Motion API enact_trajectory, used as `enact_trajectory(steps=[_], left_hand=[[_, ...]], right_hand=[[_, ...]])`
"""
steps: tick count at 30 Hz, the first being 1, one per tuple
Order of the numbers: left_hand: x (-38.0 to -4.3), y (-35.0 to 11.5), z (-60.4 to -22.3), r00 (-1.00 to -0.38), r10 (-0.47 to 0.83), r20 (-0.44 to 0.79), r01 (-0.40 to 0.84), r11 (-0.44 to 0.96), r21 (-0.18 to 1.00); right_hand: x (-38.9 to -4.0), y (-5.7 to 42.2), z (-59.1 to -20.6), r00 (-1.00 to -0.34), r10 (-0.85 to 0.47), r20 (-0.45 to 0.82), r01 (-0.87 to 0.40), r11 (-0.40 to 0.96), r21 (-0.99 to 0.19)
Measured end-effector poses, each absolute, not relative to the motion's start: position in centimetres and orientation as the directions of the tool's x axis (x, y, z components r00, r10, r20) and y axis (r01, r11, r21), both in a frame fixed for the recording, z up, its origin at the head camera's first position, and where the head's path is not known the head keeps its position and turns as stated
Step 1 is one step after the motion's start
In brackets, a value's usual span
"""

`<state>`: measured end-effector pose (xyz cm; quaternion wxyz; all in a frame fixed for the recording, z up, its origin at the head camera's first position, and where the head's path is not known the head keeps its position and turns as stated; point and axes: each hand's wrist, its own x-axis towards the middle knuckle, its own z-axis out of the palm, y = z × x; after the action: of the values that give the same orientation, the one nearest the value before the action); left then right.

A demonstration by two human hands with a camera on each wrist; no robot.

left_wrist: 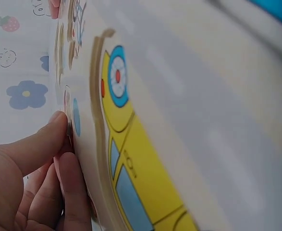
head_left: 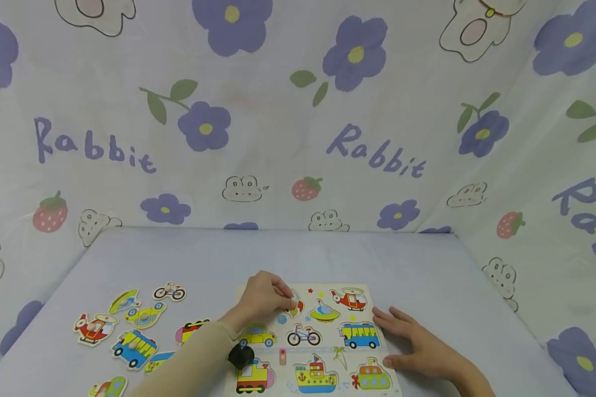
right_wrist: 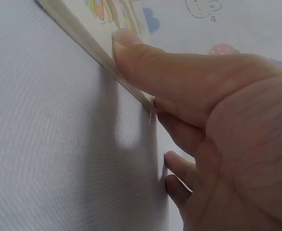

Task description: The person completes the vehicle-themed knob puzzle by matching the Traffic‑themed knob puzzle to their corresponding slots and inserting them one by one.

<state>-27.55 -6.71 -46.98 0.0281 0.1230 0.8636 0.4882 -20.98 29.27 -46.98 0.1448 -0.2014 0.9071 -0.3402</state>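
A wooden picture puzzle board (head_left: 328,361) lies on the table with vehicle pictures in its slots. My left hand (head_left: 264,296) is over its upper left slot, thumb and fingers pinching a puzzle piece (head_left: 298,305) with red and yellow parts. Fingers cover most of that piece, so its full picture is hidden. In the left wrist view, the left hand (left_wrist: 49,175) pinches beside the yellow car slot (left_wrist: 136,187). At the board's right edge rests my right hand (head_left: 419,346), fingers extended; its thumb (right_wrist: 145,60) touches the board's edge in the right wrist view.
Loose knobbed pieces lie left of the board: a bicycle (head_left: 169,291), a flying saucer (head_left: 124,301), a car (head_left: 146,316), a helicopter (head_left: 95,329), a bus (head_left: 134,349) and others. The left forearm partly covers a train piece (head_left: 191,332). Patterned cloth (head_left: 273,110) walls the table.
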Motion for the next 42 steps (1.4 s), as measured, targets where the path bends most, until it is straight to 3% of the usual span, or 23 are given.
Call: enact_trajectory(steps=[34, 42], left_hand=[[-27.3, -6.6, -46.6, -0.971, 0.238, 0.014, 0.121, 0.444, 0.888], [-27.5, -7.7, -46.1, -0.919, 0.385, 0.085, 0.293, 0.523, 0.8]], right_hand=[[-20.8, 29.4, -47.0, -0.886, -0.441, -0.141, -0.241, 0.699, -0.673], [-20.8, 29.4, -46.9, -0.89, -0.435, -0.137, -0.245, 0.71, -0.66]])
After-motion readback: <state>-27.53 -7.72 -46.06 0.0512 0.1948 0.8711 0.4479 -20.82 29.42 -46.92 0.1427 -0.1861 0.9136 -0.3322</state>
